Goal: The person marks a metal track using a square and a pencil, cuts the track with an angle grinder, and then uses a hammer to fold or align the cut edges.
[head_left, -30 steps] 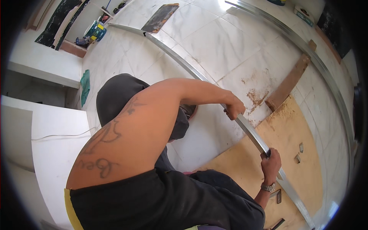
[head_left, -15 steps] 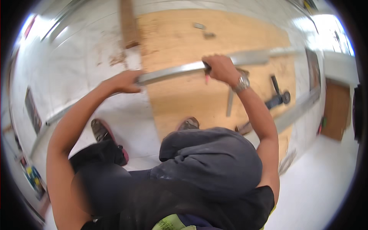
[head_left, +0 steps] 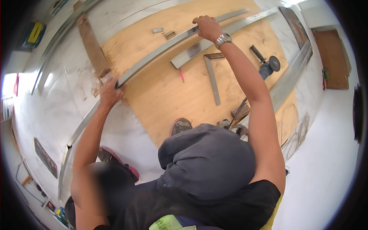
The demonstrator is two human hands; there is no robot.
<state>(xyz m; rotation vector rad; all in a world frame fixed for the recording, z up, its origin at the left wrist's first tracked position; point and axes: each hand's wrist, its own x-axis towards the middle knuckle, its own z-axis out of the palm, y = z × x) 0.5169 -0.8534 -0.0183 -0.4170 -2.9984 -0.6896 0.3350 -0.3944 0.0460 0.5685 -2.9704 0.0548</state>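
A long grey metal channel (head_left: 153, 53) lies across a sheet of plywood (head_left: 168, 96) and the pale tiled floor. My left hand (head_left: 108, 93) grips it near the plywood's left edge. My right hand (head_left: 207, 27), with a metal wristwatch, grips the same channel further along, near the sheet's far side. A shorter metal channel (head_left: 226, 34) lies just beyond the held one. My knees in dark trousers (head_left: 207, 161) fill the lower middle of the view.
On the plywood lie a steel square (head_left: 212, 78), a red pencil (head_left: 181, 74), and an angle grinder (head_left: 266, 65). A wooden plank (head_left: 92, 46) lies at the left edge. More long metal channels (head_left: 291, 73) run along the right. A brown door (head_left: 331, 57) stands at right.
The view has swung around as my head turned. Both hands stay on the long channel, which now lies diagonally across the plywood, with the right hand reaching farther away from me.
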